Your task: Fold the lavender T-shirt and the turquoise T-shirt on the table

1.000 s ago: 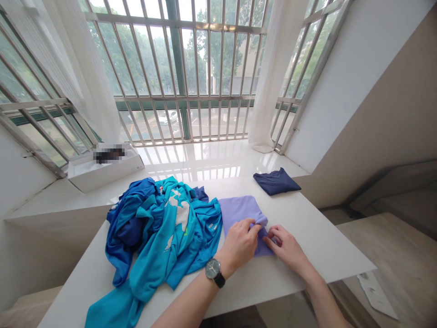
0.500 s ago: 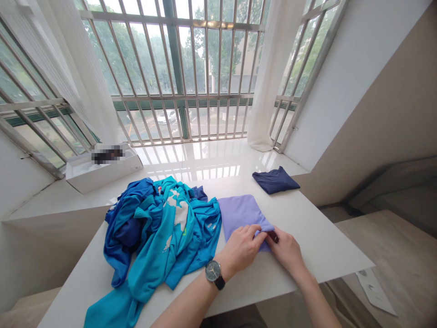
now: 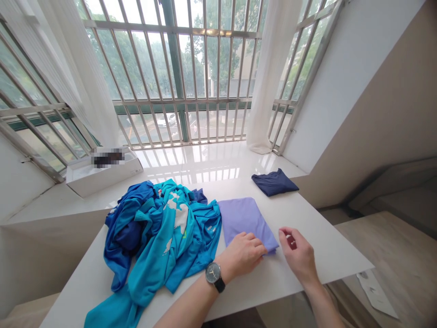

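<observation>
A folded lilac garment lies flat near the front of the white table. My left hand, with a black watch on its wrist, rests on the garment's near edge with fingers curled loosely down onto the cloth. My right hand hovers just right of the garment's near corner, off the cloth, fingers loosely curled and holding nothing. A heap of turquoise and blue shirts lies left of the lilac garment and touches its left edge.
A folded navy garment sits at the table's far right corner. A white box stands on the glossy window sill at left. Barred windows and white curtains are behind. A paper sheet lies on the floor at right.
My right hand has let go of the lilac garment's near corner and pulled back to the right. The corner now lies flat. My left hand has settled onto the near edge.
</observation>
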`<state>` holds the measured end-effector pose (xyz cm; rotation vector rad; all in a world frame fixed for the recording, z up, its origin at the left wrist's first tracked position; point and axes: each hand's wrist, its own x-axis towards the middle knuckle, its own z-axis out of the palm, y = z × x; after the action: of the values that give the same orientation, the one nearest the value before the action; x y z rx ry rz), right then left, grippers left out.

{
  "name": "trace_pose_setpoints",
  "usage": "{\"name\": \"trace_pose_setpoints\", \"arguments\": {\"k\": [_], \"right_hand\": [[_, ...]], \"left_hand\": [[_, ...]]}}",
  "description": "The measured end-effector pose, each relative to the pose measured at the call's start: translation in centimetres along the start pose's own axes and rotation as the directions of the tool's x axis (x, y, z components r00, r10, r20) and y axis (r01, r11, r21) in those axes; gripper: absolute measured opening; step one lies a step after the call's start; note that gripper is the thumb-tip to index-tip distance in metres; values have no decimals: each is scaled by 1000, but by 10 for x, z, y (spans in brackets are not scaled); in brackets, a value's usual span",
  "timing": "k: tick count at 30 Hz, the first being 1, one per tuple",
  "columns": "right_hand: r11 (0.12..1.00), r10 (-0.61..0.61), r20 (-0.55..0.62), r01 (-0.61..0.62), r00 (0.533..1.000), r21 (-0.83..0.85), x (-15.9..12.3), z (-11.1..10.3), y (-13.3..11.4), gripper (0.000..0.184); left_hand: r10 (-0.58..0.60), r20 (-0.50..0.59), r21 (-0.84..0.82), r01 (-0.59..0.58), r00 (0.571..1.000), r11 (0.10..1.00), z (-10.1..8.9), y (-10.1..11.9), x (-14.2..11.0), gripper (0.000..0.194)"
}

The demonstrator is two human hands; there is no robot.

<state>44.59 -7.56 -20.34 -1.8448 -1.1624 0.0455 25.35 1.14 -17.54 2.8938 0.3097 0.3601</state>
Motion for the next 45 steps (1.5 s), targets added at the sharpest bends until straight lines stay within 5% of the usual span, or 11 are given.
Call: {"name": "trace_pose_setpoints", "arguments": {"k": [3,12,20,25,30,33,36,45], "right_hand": [[988,-145,172,152,974,-24,-15,2,-13,23],[968,-87,324,157,942,-195,-22,-2,-10,23],[910,-94,461,265,882,-320,20,-21,4,18],[952,-40,362,146,931,-270,35,-21,29,22],[958,121,186,-66,975,-279,21,-14,40,48],[922,165,195,-82,967,-378,16,-7,31,52],[911,173,213,-74,962,-405,20,-2,20,45],[908,174,399,11,900,-419,44,0,17,39]], "left_hand": [[5,-11,-55,-5,1000,998,4,-4,0,11],[-204,-155,-21,203,967,979,-14,-31,-6,16],[-101,-77,43,105,992,994,4,16,0,27],[-54,-96,-105,44,994,993,-8,13,2,25],[-395,-171,-13,399,903,917,-35,-34,19,30],[-623,-32,78,623,781,778,-44,-60,37,53],[-697,101,81,692,710,717,-43,-74,52,60],[-633,191,-28,649,750,760,-30,-91,54,41]]}}
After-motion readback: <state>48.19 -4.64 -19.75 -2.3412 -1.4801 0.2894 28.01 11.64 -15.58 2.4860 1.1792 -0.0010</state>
